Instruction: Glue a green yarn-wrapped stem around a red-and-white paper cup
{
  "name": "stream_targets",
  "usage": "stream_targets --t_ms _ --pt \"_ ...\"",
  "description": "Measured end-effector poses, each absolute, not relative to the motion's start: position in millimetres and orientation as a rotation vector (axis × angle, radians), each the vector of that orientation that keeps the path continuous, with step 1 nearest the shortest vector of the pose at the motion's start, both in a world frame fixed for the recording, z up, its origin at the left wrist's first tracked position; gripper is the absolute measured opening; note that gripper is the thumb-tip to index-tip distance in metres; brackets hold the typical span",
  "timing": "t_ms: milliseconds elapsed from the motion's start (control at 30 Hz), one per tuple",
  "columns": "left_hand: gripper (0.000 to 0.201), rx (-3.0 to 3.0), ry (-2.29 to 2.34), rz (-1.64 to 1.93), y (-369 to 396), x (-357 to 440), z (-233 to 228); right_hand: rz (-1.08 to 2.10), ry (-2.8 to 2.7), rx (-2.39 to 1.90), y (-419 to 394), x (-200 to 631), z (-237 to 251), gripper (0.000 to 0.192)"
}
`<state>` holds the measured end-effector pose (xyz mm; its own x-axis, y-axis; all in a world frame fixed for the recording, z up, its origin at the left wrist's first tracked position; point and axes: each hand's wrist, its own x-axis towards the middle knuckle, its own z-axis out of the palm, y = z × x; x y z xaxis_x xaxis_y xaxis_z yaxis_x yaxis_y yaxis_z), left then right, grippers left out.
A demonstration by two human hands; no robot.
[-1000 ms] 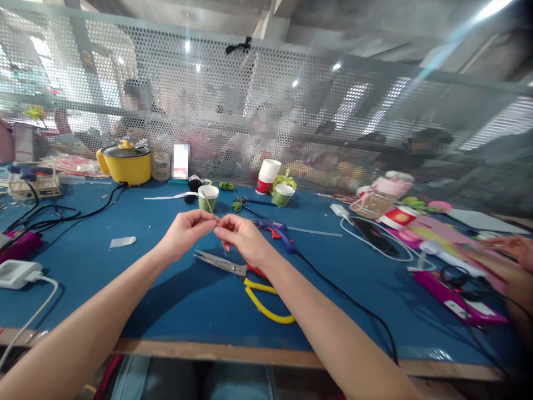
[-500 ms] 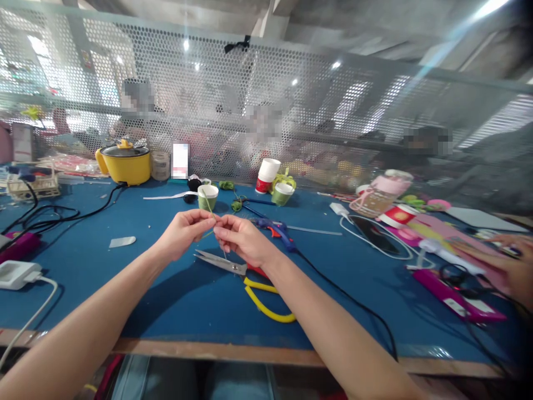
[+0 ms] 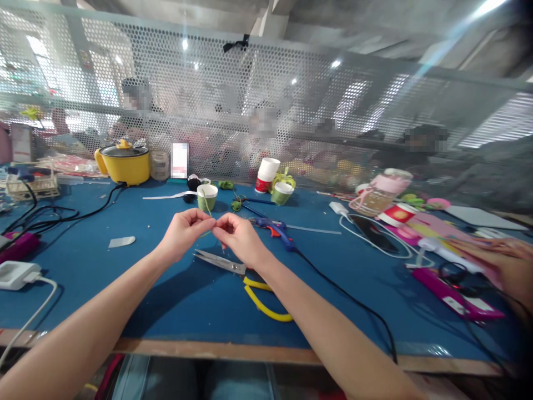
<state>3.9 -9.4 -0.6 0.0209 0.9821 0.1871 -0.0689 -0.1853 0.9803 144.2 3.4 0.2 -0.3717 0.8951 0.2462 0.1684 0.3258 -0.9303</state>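
My left hand (image 3: 184, 234) and my right hand (image 3: 238, 236) meet fingertip to fingertip above the blue table (image 3: 175, 300). Between them they pinch a thin green stem (image 3: 207, 209) that sticks up past the fingers. Just under my right hand lie scissors with yellow handles (image 3: 245, 278). A blue glue gun (image 3: 278, 230) rests a little beyond my right hand, its black cord running toward the table's near edge. A small green cup (image 3: 207, 196) stands right behind my hands.
A yellow cooking pot (image 3: 123, 163) stands at the back left, paper cups (image 3: 268, 176) at the back middle. Cables and a white charger (image 3: 16, 273) lie left. At the right another person's hand (image 3: 506, 264) rests among pink items and a phone (image 3: 377, 233). A perforated metal screen (image 3: 333, 111) backs the table.
My hands stay together on the stem and have shifted slightly upward. The other person's hand at the right has moved a little.
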Motion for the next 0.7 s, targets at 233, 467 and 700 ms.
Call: stream_targets --t_ms 233,467,700 --pt "0.019 1.228 0.836 1.249 -8 -4 2 1.639 -1.602 -0.779 5 149 1 0.021" --pt "0.016 1.314 0.892 1.223 -5 -8 1 1.542 -1.582 -0.815 7 144 -6 0.024" --pt "0.016 1.312 0.961 1.26 -5 -2 -2 1.281 -1.669 -0.897 7 142 -8 0.019"
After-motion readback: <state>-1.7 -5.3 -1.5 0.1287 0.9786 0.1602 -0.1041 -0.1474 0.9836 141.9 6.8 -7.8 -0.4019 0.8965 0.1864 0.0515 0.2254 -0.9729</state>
